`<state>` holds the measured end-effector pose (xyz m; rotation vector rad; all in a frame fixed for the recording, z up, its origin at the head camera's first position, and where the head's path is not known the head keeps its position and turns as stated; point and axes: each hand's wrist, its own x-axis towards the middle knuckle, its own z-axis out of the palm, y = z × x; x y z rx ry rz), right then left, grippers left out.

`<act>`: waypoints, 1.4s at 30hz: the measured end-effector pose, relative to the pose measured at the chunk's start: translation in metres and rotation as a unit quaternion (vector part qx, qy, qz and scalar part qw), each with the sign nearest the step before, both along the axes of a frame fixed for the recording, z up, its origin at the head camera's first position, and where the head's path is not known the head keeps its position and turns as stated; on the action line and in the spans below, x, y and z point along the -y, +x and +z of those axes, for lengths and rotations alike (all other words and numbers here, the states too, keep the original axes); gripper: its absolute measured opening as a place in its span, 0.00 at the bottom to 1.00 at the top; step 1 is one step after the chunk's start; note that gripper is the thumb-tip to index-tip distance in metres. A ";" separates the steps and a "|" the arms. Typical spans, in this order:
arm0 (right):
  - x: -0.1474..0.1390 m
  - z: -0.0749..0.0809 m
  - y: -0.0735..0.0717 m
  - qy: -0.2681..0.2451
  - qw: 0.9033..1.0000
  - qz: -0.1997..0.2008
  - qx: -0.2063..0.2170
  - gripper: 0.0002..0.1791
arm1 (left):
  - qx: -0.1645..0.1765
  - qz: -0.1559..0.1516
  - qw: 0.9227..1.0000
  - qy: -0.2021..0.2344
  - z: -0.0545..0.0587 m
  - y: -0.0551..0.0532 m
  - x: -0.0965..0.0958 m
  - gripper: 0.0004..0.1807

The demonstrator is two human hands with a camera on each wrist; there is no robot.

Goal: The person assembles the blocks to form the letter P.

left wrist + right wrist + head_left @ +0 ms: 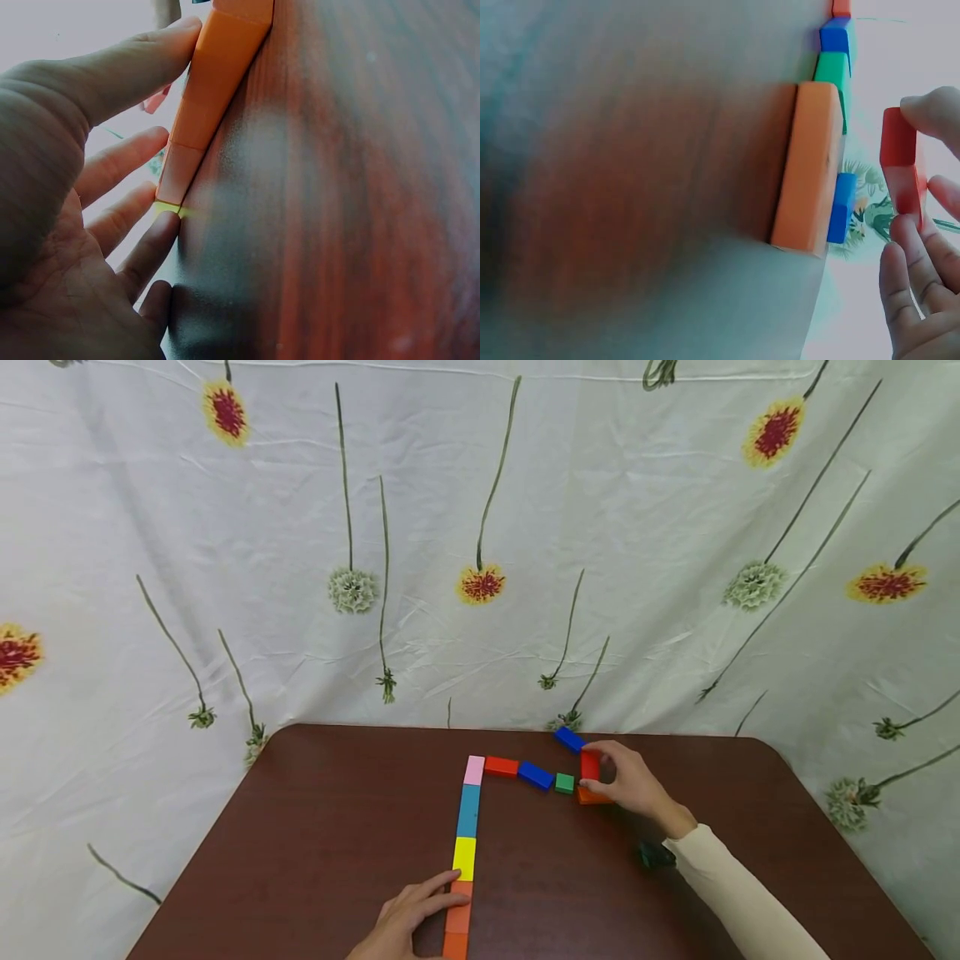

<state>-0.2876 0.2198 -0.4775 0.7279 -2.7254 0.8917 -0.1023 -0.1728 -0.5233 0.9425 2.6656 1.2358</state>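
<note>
My right hand (633, 781) pinches a red block (900, 157) between thumb and fingers. It is raised above the table, over an orange block (810, 165) that lies at the right end of a short line. That line also has a green block (565, 783), a blue block (536, 775) and another red block (501, 766). My left hand (408, 914) is at a long straight row, its extended fingers touching the side and top of the orange blocks (458, 907). A yellow block (464, 859), a teal block (468, 811) and a pink block (475, 770) continue this row.
One more blue block (569, 739) lies near the far edge of the dark wooden table (337, 818). Behind the table hangs a white flowered cloth (420, 527). Close to the right sleeve is a small dark object (656, 854).
</note>
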 end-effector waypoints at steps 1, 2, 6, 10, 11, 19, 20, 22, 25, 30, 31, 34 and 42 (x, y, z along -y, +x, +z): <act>0.000 -0.001 0.002 -0.001 1.000 0.002 -0.002 0.30 | 0.001 0.001 1.000 0.000 0.000 0.000 0.000 0.36; 0.000 -0.002 0.004 -0.003 1.000 0.003 -0.002 0.30 | 0.003 0.000 1.000 0.000 0.000 0.000 0.000 0.36; 0.000 -0.008 0.013 -0.010 1.000 0.010 -0.005 0.28 | 0.008 -0.002 1.000 0.000 0.000 -0.001 0.000 0.36; 0.003 -0.014 0.021 -0.022 0.999 0.023 -0.007 0.27 | 0.009 -0.005 1.000 -0.003 0.000 -0.001 0.000 0.36; 0.005 -0.015 0.023 -0.026 0.999 0.028 -0.005 0.27 | 0.009 -0.006 1.000 -0.003 0.000 -0.001 0.000 0.36; 0.026 -0.019 0.034 -0.013 0.996 0.082 0.012 0.27 | 0.010 -0.010 1.000 0.002 -0.003 -0.003 0.002 0.35; 0.027 -0.019 0.035 -0.010 0.996 0.088 0.017 0.27 | 0.015 -0.010 1.000 0.003 -0.003 -0.003 0.002 0.36; 0.030 -0.018 0.036 -0.002 0.995 0.099 0.029 0.26 | 0.018 -0.011 1.000 0.002 -0.002 -0.003 0.002 0.37; 0.031 -0.017 0.035 0.008 0.993 0.106 0.049 0.25 | 0.005 -0.010 1.000 0.002 -0.001 -0.003 0.001 0.37; 0.033 -0.015 0.035 0.029 0.993 0.100 0.059 0.25 | -0.003 -0.007 1.000 0.005 0.001 -0.002 0.000 0.37; 0.034 -0.015 0.035 0.032 0.993 0.097 0.062 0.25 | 0.000 -0.006 1.000 0.005 0.001 -0.002 0.000 0.37; 0.034 -0.014 0.036 0.036 0.993 0.093 0.066 0.25 | 0.010 -0.005 1.000 0.005 0.001 -0.002 0.000 0.37; 0.033 -0.014 0.035 0.053 0.994 0.082 0.054 0.24 | 0.011 -0.005 1.000 0.005 0.001 -0.001 0.000 0.37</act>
